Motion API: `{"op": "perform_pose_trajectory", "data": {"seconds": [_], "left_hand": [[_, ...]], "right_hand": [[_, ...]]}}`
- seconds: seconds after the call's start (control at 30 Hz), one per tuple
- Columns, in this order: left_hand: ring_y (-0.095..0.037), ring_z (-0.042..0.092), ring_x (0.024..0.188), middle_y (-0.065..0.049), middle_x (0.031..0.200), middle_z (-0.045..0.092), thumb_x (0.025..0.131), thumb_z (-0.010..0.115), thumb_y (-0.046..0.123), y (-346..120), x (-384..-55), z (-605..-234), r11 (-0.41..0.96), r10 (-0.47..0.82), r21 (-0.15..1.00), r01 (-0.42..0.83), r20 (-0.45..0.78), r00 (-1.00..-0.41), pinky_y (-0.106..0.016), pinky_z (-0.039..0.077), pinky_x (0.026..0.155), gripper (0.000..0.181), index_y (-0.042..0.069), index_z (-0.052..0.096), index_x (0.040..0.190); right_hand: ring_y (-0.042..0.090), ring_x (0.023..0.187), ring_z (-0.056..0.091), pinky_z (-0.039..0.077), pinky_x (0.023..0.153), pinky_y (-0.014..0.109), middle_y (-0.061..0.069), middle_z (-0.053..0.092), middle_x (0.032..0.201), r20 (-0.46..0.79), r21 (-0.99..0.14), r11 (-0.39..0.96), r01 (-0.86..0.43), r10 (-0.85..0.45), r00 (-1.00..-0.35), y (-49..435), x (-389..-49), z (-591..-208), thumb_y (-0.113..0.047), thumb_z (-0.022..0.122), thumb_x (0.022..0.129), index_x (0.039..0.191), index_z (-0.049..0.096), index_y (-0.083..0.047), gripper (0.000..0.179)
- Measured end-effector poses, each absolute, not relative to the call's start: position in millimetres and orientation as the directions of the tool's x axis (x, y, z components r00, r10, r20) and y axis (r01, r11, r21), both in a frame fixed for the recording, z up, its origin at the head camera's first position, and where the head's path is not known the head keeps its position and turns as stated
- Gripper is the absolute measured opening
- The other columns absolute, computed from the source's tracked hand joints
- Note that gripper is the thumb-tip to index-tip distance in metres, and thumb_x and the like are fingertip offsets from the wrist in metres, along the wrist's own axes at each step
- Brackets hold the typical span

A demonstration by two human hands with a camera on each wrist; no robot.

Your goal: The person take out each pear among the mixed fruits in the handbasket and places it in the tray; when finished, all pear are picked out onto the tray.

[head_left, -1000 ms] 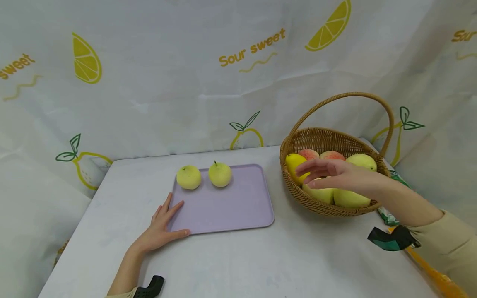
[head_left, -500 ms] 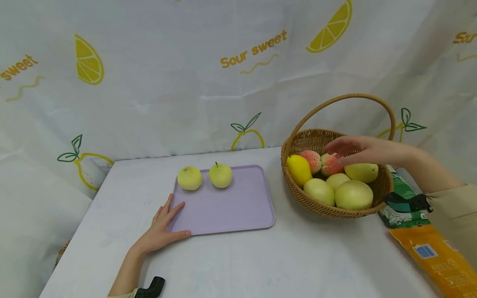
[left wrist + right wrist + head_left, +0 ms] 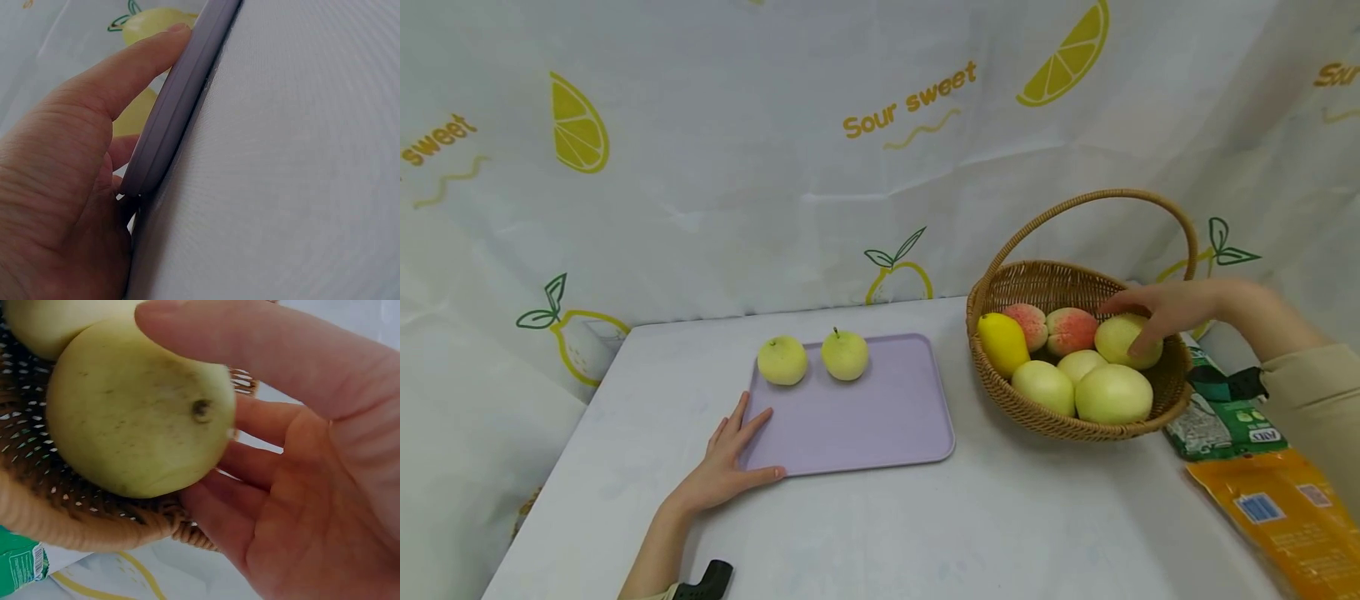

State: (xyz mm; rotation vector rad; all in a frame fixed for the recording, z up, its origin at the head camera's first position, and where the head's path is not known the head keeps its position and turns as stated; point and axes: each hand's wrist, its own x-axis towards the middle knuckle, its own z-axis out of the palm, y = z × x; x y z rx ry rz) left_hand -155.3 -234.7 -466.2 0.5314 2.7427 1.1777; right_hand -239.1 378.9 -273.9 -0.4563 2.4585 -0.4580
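Observation:
In the head view my left hand (image 3: 722, 462) rests at the near left corner of a lilac tray (image 3: 865, 425). Its fingers are straight and spread, and the thumb touches the rim; the left wrist view shows that thumb along the tray's edge (image 3: 169, 125). Two pale yellow-green apples (image 3: 846, 355) sit at the tray's far left. My right hand (image 3: 1180, 310) reaches into a wicker basket (image 3: 1052, 427) and holds a yellow-green pear (image 3: 1120, 340) at its right side. In the right wrist view the pear (image 3: 137, 419) lies between thumb and fingers; the fingertips are partly hidden behind it.
The basket also holds a yellow lemon-like fruit (image 3: 1002, 343), two peaches (image 3: 1071, 331) and several pale green fruits (image 3: 1112, 394). Its tall handle (image 3: 1105, 193) arches above. A green packet (image 3: 1232, 425) and an orange packet (image 3: 1277, 500) lie to its right.
My right hand has moved right, from above the basket's left and middle fruit, and lowered onto the pear, now between thumb and fingers. My left hand has stayed at the tray.

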Motion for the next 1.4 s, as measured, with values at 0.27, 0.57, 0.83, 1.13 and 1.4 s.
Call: {"op": "perform_pose_trajectory", "data": {"seconds": [0.27, 0.57, 0.83, 1.13, 1.4], "left_hand": [[-0.044, -0.009, 0.145, -0.020, 0.161, -0.006, 0.079, 0.080, 0.038, -235.1, -154.7, -465.3, 0.632, 0.361, 0.721, 0.283, 0.049, -0.931, -0.062, -0.005, 0.111, 0.089, 0.006, 0.037, 0.150], [-0.044, -0.010, 0.145, -0.020, 0.161, -0.006, 0.078, 0.080, 0.038, -235.7, -154.9, -466.9, 0.630, 0.360, 0.726, 0.276, 0.042, -0.932, -0.064, -0.004, 0.110, 0.089, 0.006, 0.037, 0.150], [-0.044, -0.010, 0.145, -0.020, 0.161, -0.006, 0.079, 0.080, 0.038, -235.1, -154.6, -466.6, 0.629, 0.361, 0.725, 0.279, 0.046, -0.932, -0.063, -0.004, 0.110, 0.089, 0.006, 0.037, 0.150], [-0.045, -0.009, 0.144, -0.019, 0.162, -0.005, 0.078, 0.080, 0.038, -233.4, -154.2, -465.3, 0.634, 0.358, 0.721, 0.279, 0.047, -0.933, -0.064, -0.004, 0.110, 0.089, 0.005, 0.038, 0.150], [-0.044, -0.008, 0.145, -0.018, 0.162, -0.005, 0.078, 0.080, 0.039, -234.0, -154.9, -467.4, 0.644, 0.357, 0.710, 0.284, 0.050, -0.933, -0.064, -0.004, 0.110, 0.090, 0.005, 0.038, 0.150]], "right_hand": [[0.028, 0.096, 0.053, 0.050, 0.076, 0.041, 0.021, 0.049, 0.122, -0.547, -0.367, 0.911, -0.190, -0.376, -0.748, 380.9, -237.3, -285.4, -0.018, 0.078, 0.078, 0.144, 0.032, 0.004, 0.084], [0.022, 0.087, 0.052, 0.049, 0.069, 0.037, 0.012, 0.054, 0.112, -0.446, -0.302, 0.902, -0.308, -0.419, -0.791, 379.9, -233.2, -290.5, -0.012, 0.079, 0.070, 0.136, 0.044, 0.001, 0.076], [0.020, 0.084, 0.050, 0.047, 0.066, 0.034, 0.011, 0.053, 0.109, -0.313, -0.322, 0.880, -0.350, -0.448, -0.837, 372.8, -230.2, -285.2, -0.013, 0.081, 0.068, 0.132, 0.047, 0.000, 0.073], [0.025, 0.088, 0.051, 0.047, 0.067, 0.038, 0.015, 0.051, 0.118, -0.179, -0.488, 0.812, -0.320, -0.452, -0.874, 369.0, -219.8, -283.5, -0.024, 0.078, 0.081, 0.138, 0.044, -0.015, 0.067], [0.030, 0.099, 0.052, 0.049, 0.076, 0.044, 0.016, 0.042, 0.131, -0.227, -0.664, 0.731, -0.158, -0.398, -0.889, 356.2, -211.6, -294.0, -0.025, 0.070, 0.090, 0.145, 0.037, -0.020, 0.064]]}}
